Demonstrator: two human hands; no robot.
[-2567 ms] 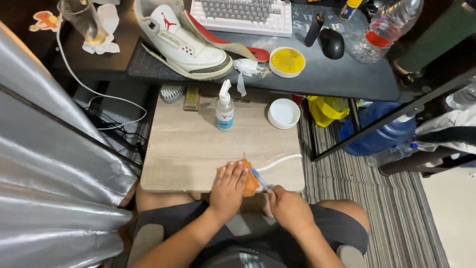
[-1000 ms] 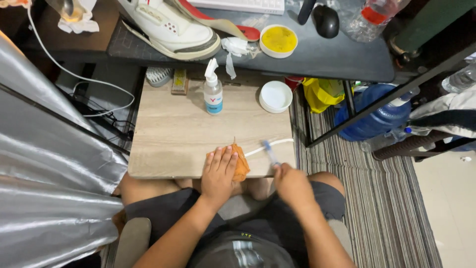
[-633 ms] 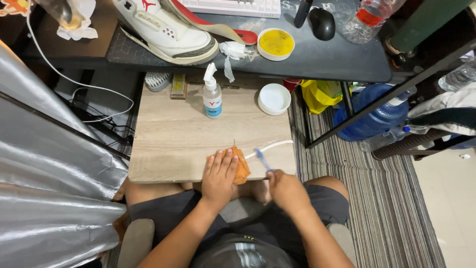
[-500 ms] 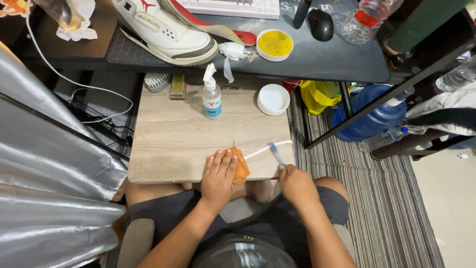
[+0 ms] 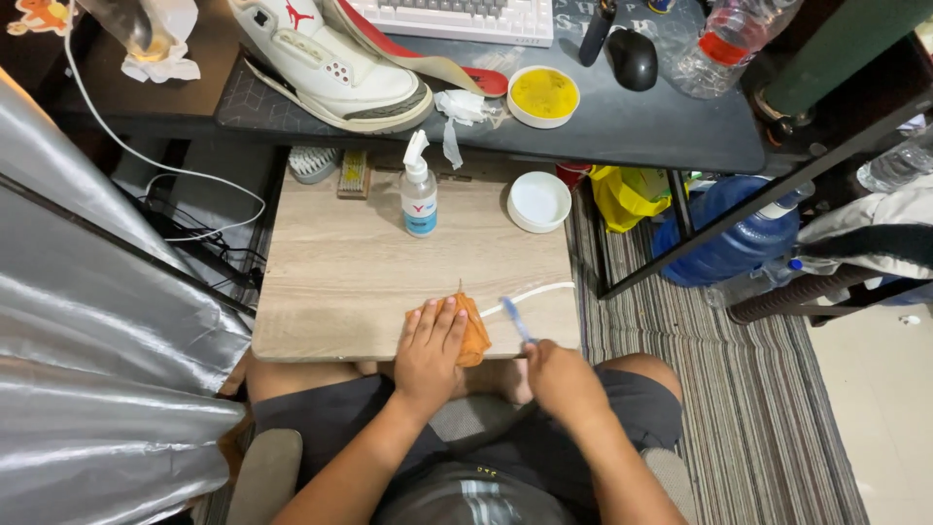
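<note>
My left hand (image 5: 431, 352) lies flat on an orange cloth (image 5: 473, 329) at the front edge of a low wooden table (image 5: 340, 282). My right hand (image 5: 561, 381) grips a small blue brush (image 5: 515, 318), a toothbrush by its shape, whose head points up over the table's front right part. A white lace or cord (image 5: 530, 295) runs from the cloth toward the right edge of the table. A white spray bottle (image 5: 419, 190) with a blue label and a white lidded tub (image 5: 539, 200) stand at the far side of the table.
A dark desk (image 5: 622, 122) behind holds a white sneaker (image 5: 335, 63), a shoe insole, a yellow-filled tub (image 5: 543, 94), a keyboard, a mouse and a plastic bottle. Two brushes (image 5: 330, 167) lie at the table's back left. Silver sheeting is at left, a blue water jug (image 5: 734, 243) and striped rug at right.
My right hand has swung the blue brush back and forth beside the cloth, ending slightly left of its spot half a second ago. My left hand has stayed pressed on the orange cloth.
</note>
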